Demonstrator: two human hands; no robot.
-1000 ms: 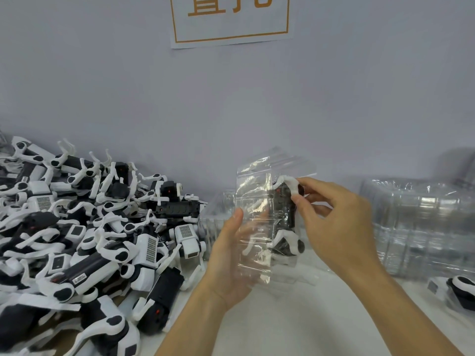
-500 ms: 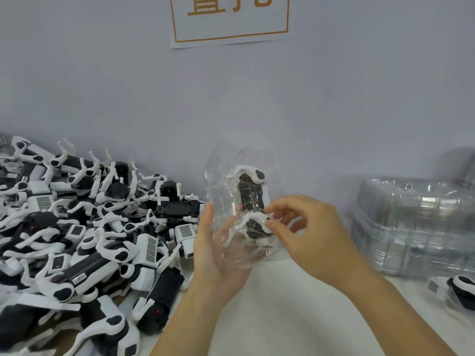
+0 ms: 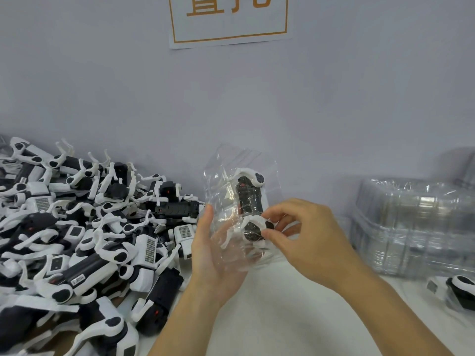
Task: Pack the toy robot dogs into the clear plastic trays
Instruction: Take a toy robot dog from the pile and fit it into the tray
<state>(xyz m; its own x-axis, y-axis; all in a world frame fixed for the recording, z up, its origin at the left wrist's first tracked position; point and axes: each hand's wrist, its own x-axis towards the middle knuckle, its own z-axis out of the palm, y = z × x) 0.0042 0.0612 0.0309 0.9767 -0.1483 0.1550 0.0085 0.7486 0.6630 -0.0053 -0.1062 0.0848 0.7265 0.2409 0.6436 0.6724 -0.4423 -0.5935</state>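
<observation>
Head view, looking down over both forearms: since half a second ago the clear moulded plastic tray (image 3: 240,209) has stayed raised and upright in front of the wall, and the black-and-white toy robot dog (image 3: 250,201) sits a little deeper in its cavity, white leg joints at the top and bottom. The left hand (image 3: 213,255) has kept its place under and behind the tray, palm up, fingers straight and spread, thumb against the tray's left edge. The right hand (image 3: 305,240) has shifted slightly lower; its thumb and forefinger pinch the dog's lower white joint, the other fingers curled behind. A second ago the tray stood further right and the right hand held the dog's upper end.

Left of the hands, the heap of loose black-and-white toy robot dogs (image 3: 84,240) reaches almost to the left wrist, its nearest pieces just beside the forearm. To the right, a stack of empty clear plastic trays (image 3: 416,227) stands against the wall, well apart from the right hand, and one more black-and-white dog in a clear wrapper (image 3: 460,291) lies at the frame's right edge. Between the heap and the stack, bare table runs from the wall to the near edge.

The white table (image 3: 282,317) is smooth and matt. A plain pale grey wall (image 3: 334,98) rises behind it, bearing a white paper sign with an orange border and orange characters (image 3: 228,19), cut off at the top.
</observation>
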